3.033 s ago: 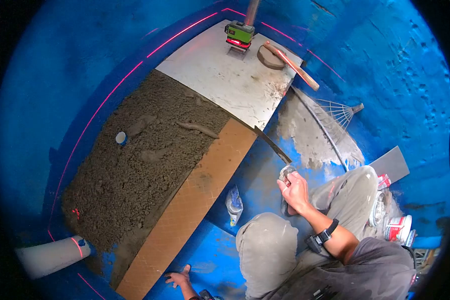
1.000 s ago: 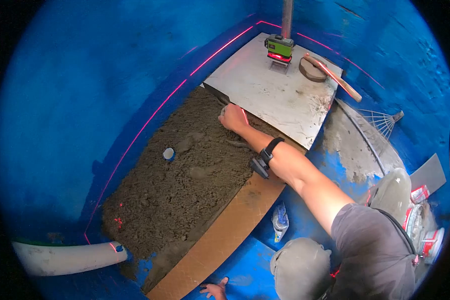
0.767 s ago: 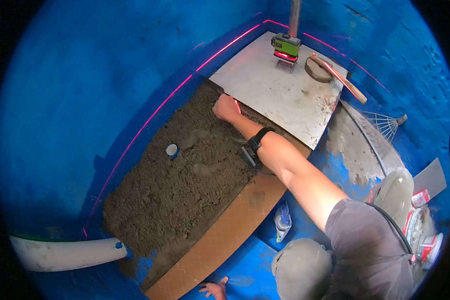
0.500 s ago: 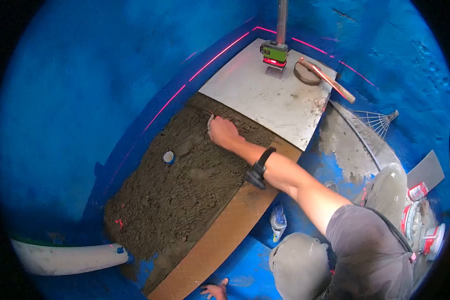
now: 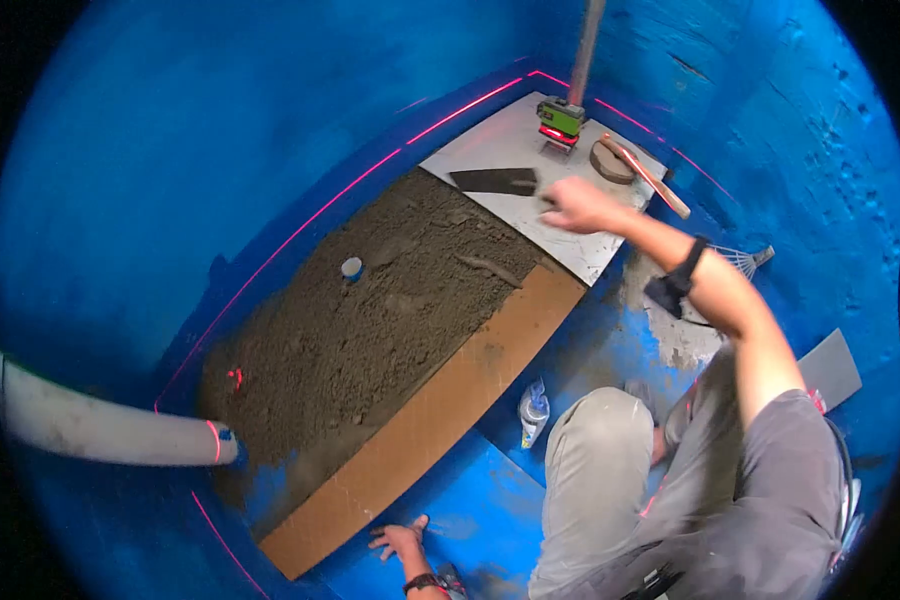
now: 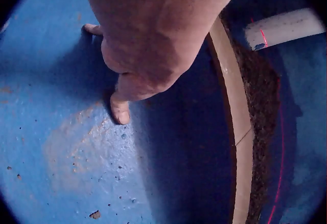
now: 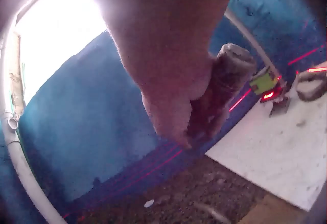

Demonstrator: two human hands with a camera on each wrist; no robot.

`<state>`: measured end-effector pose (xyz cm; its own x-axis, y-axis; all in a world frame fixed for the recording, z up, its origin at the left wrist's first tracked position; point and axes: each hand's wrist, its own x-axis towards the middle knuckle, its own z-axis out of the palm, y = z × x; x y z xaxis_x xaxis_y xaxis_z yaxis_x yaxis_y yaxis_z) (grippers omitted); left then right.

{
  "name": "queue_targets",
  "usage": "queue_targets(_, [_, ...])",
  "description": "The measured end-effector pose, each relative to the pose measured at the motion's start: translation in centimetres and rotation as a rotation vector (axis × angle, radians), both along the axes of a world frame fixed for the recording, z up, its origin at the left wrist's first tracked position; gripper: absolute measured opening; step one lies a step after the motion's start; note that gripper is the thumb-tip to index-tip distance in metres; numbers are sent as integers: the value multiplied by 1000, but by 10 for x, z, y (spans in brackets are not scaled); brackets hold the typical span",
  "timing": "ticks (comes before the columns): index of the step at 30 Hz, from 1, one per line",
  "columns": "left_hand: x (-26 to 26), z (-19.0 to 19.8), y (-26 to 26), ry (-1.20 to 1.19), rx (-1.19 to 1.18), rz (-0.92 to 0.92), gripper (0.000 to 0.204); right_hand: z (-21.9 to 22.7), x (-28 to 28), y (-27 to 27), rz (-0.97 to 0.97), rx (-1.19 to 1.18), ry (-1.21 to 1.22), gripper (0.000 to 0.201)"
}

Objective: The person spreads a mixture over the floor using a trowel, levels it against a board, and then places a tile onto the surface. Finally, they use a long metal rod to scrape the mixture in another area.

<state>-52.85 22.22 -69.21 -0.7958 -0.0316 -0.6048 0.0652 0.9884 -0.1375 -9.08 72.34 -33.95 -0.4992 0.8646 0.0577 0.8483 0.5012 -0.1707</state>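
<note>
Over the white slab (image 5: 495,142), trowel (image 5: 495,181) gripped in right fingers (image 5: 560,208), extending left

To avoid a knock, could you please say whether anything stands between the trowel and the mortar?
Nothing visible stands between the trowel in the right hand and the mortar; a small cylinder stands farther into it.

I've got a clear bottle (image 5: 533,412) on my end, a white pipe (image 5: 120,420) way off to its left, a grey panel (image 5: 832,368) well over to its right, and kinda beyond it, upper right, a metal fan rake (image 5: 756,260).
</note>
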Motion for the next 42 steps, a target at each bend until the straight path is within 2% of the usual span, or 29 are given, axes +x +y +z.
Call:
queue_targets(2, [11,35,13,-21,18,14,159,36,36,-17,-53,1,-139,33])
queue_targets(3, [16,46,24,-24,23,34,159,36,63,-23,-11,121,-174,35])
queue_targets(5, [18,65,21,-63,18,-20,159,45,108,-51,-88,132,-97,36])
queue_targets(6, [14,47,12,-44,30,-21,159,41,129,-66,-188,96,-28,35])
queue_targets(7, [13,40,8,-39,22,-20,159,33,152,-85,-179,172,39,34])
queue_targets(8, [10,37,9,-34,17,-37,158,27,173,-111,-249,120,82,32])
queue_targets(10, [9,35,14,-12,23,-6,155,-8,225,-159,-338,154,212,28])
queue_targets(13, [14,39,9,2,26,-9,153,-84,326,-231,-632,-23,161,33])
queue_targets(14, [15,43,7,6,38,-23,154,-85,332,-257,-816,-213,148,34])
queue_targets(15, [18,47,3,3,64,-71,150,-77,324,-283,-988,-407,344,35])
queue_targets(16, [14,39,-2,1,70,-64,150,-107,343,-308,-1013,-257,398,32])
queue_targets(17, [7,24,-8,17,67,-132,147,-169,408,-324,-1095,-338,234,29])
queue_targets(18, [8,16,-14,33,60,-198,144,-223,458,-344,-880,-409,426,25])
queue_targets(19, [18,32,-14,16,104,-165,142,-195,429,-355,-999,-494,360,23])
queue_targets(21, [28,38,-19,-6,224,-138,135,-198,417,-369,-1094,-630,505,17])
queue_targets(22, [37,46,-23,-10,269,-140,130,-241,453,-374,-998,-628,384,17])
queue_targets(24, [27,-4,-53,6,467,-291,110,-256,451,-368,-1033,-713,437,19])
queue_targets(26, [63,55,-48,-50,499,-336,97,-241,437,-360,-1084,-879,459,21])
queue_targets(27, [67,51,-54,-53,485,-363,90,-244,437,-355,-1070,-921,494,19])
queue_targets(28, [72,44,-64,-52,479,-371,83,-278,461,-351,-971,-834,476,18])
queue_targets(29, [78,54,-68,-105,491,-416,87,-282,465,-344,-948,-824,506,19])
queue_targets(30, [79,24,-85,67,393,-497,89,-283,468,-333,-915,-825,524,21])
queue_targets(31, [88,54,-80,-56,379,-480,93,-292,474,-322,-897,-826,547,22])
queue_targets(33, [102,62,-105,-38,382,-476,94,-321,501,-301,-814,-806,564,24])
queue_targets(36, [129,144,-132,-101,338,-535,90,-318,523,-276,-750,-837,424,20])
queue_targets(37, [140,158,-153,0,376,-483,90,-266,482,-283,-759,-963,389,21])
queue_targets(38, [149,174,-172,127,415,-442,89,-273,485,-280,-737,-975,355,21])
queue_targets(40, [173,215,-210,210,431,-340,87,-286,491,-273,-724,-970,306,24])
queue_targets(42, [201,237,-251,275,439,-282,86,-293,490,-267,-723,-1036,250,21])
